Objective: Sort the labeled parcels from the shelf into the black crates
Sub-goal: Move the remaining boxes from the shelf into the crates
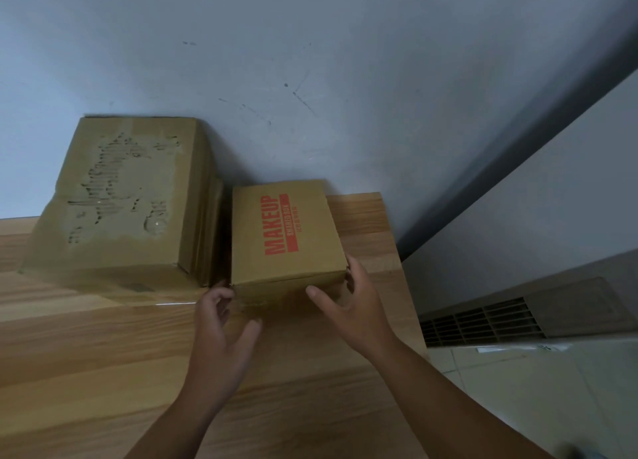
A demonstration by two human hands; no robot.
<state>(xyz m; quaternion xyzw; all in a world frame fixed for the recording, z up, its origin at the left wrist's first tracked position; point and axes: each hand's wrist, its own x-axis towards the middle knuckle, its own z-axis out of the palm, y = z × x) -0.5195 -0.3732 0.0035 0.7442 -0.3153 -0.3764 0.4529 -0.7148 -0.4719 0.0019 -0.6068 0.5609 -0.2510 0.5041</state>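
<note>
Small parcel (pixel 286 230) sits on the wooden shelf top (pixel 103 355), close against the wall and near the shelf's right end, with 2 hands on its near side. The right hand's fingers (pixel 354 268) curl round the near right corner onto the right face while its thumb lies on the front face, so the right hand (pixel 348 306) pinches that corner. The left hand's fingers (pixel 222 294) are bent and loosely bunched at the low near left corner, touching the card; its thumb is spread wide and clear of the box, so the left hand (pixel 221 327) only touches. Both bare forearms run back to the bottom edge.

The small parcel is plain brown corrugated card, a squat block with sharp edges and a smooth matt top; red block letters read MAKEUP above a red bar with smaller print. Its long axis runs from the person toward the wall; the word runs the same way, starting at the near end, with the letter tops toward the left.

Just beside it on the left stands 1 large parcel (pixel 121 196) of the same card, taller and longer, its top torn rough and greyish where a label was ripped off; it blocks the small parcel's left face, leaving only a narrow dark gap. The shelf top is pale wood-grain board in long planks; the wall (pixel 310 61) is flat grey with scuffs. Down to the right, beyond the shelf edge, lies a dark slotted grid (pixel 483 320) over a pale tiled floor (pixel 535 389); whether it is a crate I cannot tell.
</note>
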